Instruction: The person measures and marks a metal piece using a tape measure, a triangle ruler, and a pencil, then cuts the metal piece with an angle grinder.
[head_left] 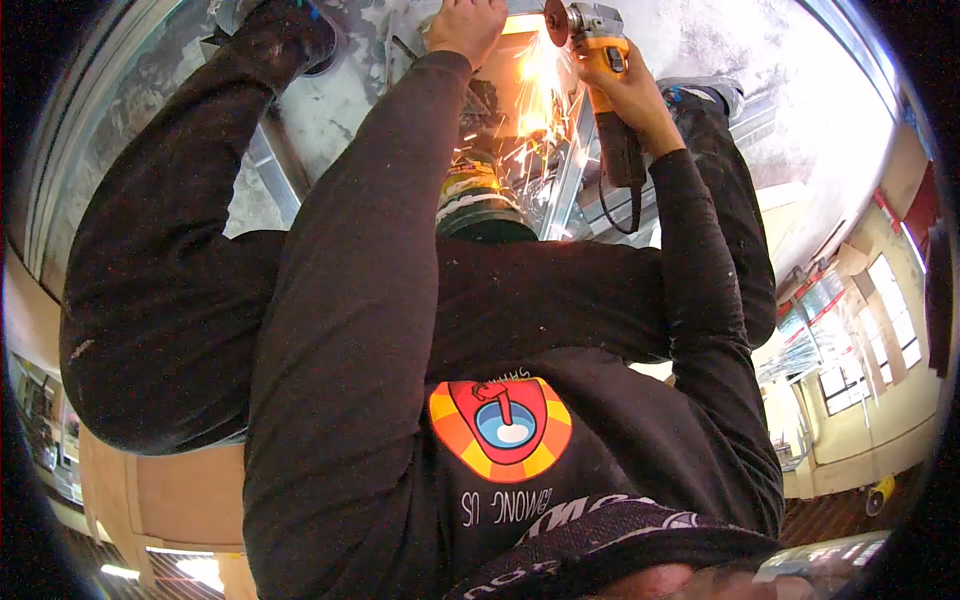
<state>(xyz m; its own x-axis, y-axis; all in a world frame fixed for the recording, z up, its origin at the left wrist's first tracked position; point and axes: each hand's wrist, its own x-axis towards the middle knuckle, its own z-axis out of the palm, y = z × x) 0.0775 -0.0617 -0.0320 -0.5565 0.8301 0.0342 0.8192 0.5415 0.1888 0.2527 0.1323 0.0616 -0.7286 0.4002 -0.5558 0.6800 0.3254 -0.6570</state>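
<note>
My right hand (632, 98) is closed round a yellow and black angle grinder (620, 150), its cord hanging below. At the tool's top left sits a reddish-brown disc (558, 20). Bright orange sparks (540, 85) stream downward just left of the disc. My left hand (467, 28) is at the top edge of the view, fingers curled over something that I cannot make out. Between the hands, an orange-lit surface (525, 24) glows near the sparks. Below it stands a dark bucket (485, 218) with a yellow band, between my legs.
My bent legs (170, 290) flank the work spot, and my feet rest on a scuffed grey surface (800, 90). Metal bars (568, 185) lie near the bucket. Windows (870, 330) and wrapped material (815, 305) appear at the right; brown board (185, 495) is at lower left.
</note>
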